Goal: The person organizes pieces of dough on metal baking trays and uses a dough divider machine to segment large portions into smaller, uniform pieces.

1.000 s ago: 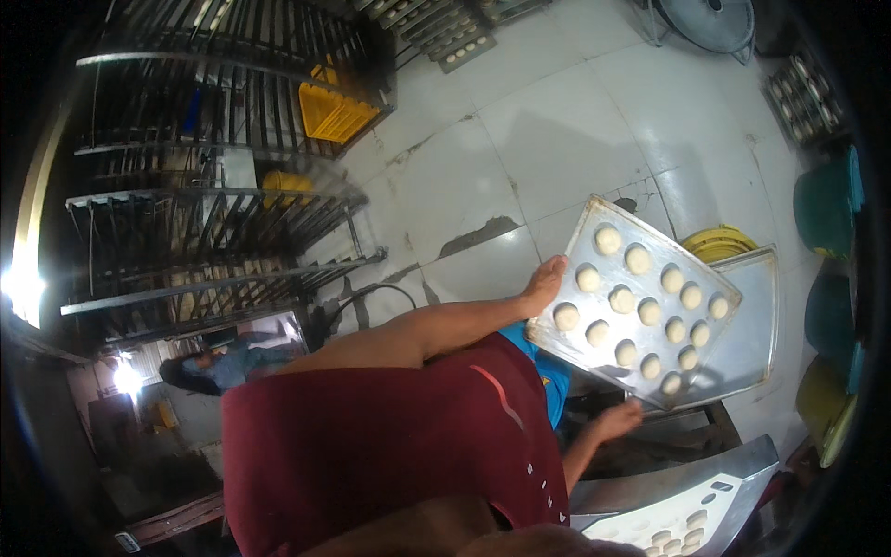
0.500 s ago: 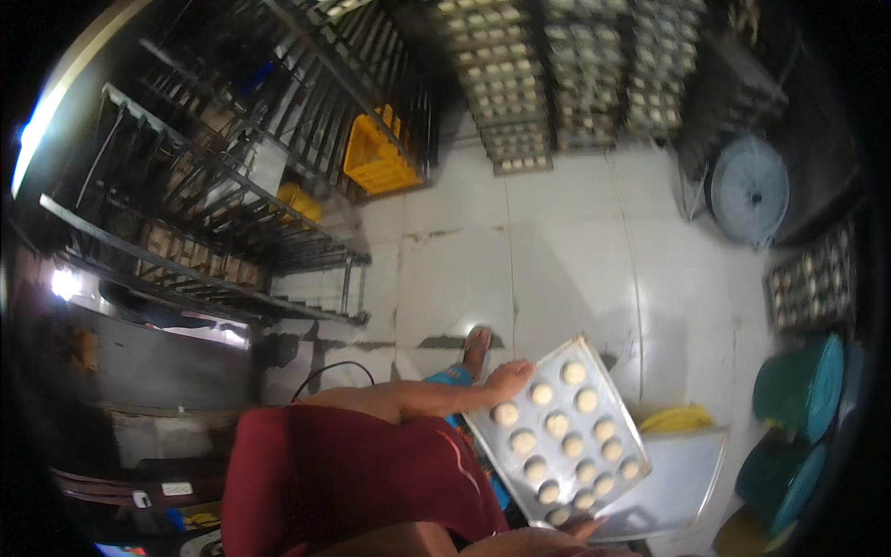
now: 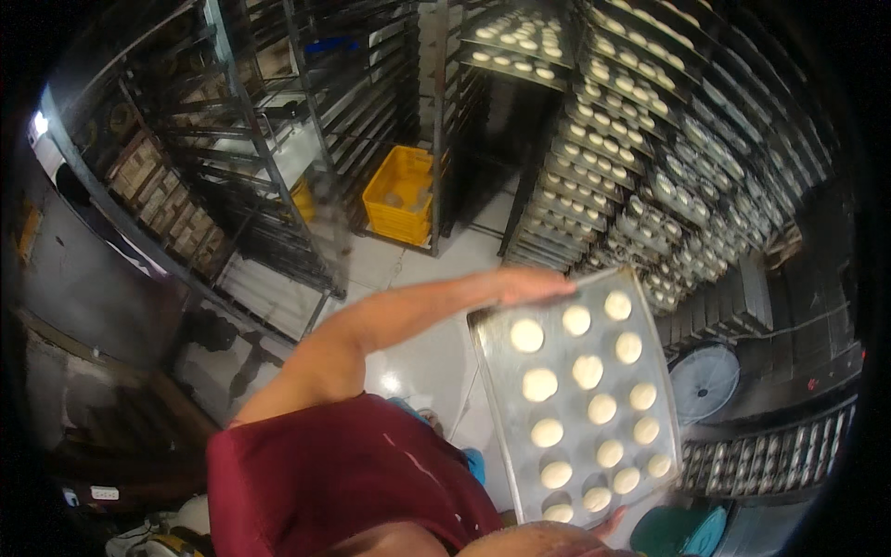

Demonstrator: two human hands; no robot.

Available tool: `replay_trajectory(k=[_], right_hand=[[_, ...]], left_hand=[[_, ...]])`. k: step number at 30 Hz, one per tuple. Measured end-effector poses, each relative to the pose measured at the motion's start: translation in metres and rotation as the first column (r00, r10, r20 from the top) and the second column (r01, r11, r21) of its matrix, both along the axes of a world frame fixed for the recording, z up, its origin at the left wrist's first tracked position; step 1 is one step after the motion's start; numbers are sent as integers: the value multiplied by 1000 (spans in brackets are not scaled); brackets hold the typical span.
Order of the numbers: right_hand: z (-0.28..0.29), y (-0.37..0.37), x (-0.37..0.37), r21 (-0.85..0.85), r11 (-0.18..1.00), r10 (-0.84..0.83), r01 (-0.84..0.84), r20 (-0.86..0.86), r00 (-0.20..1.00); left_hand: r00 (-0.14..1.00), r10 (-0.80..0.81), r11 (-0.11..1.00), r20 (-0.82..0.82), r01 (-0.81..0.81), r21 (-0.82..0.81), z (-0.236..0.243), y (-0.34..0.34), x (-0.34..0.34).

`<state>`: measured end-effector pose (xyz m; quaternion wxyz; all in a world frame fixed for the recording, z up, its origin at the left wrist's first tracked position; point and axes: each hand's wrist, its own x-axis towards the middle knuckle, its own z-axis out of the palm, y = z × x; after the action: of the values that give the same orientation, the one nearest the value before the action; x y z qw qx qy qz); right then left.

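My left hand [image 3: 536, 285] grips the far edge of a metal baking tray [image 3: 501, 381], its arm stretched across from the lower left. Spread over the tray in rows are several pale, round dough pieces [image 3: 587, 371]. Low at the near right edge, my right hand [image 3: 610, 522] shows only in part, holding the same tray and half hidden by it and my head.
Tall racks loaded with dough trays [image 3: 613, 130] stand ahead and right. Emptier metal racks [image 3: 255, 111] are left, with a yellow crate [image 3: 394, 195] ahead. A round grey fan [image 3: 705, 381], stacked trays [image 3: 770, 450] and a green bucket [image 3: 664, 534] are at right, on a tiled floor.
My view has swung round toward the racks. The tray has been carried along, away from the tray that was beneath it, and my left arm now reaches farther forward with it.
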<state>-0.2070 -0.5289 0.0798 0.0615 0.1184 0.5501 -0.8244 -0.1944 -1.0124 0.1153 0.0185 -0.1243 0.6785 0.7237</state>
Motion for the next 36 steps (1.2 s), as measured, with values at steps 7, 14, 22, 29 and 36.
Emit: replay_trajectory(k=[7, 14, 22, 29, 36], right_hand=[[45, -182, -81, -259, 892, 338, -371, -164, 927], [91, -395, -128, -442, 714, 492, -543, -235, 838], [143, -516, -161, -332, 433, 717, -838, -437, 544], [158, -616, -137, -370, 430, 682, -824, -465, 564], [207, -698, -99, -323, 481, 616, -815, -537, 576]], left_hand=[[739, 310, 593, -598, 341, 729, 85, -155, 48], [449, 832, 520, -325, -428, 739, 106, -171, 15], [550, 735, 614, -397, -290, 735, 171, -366, -20], [588, 663, 664, -464, -176, 727, 185, -475, -53], [601, 654, 606, -459, -53, 794, 158, -464, -55]])
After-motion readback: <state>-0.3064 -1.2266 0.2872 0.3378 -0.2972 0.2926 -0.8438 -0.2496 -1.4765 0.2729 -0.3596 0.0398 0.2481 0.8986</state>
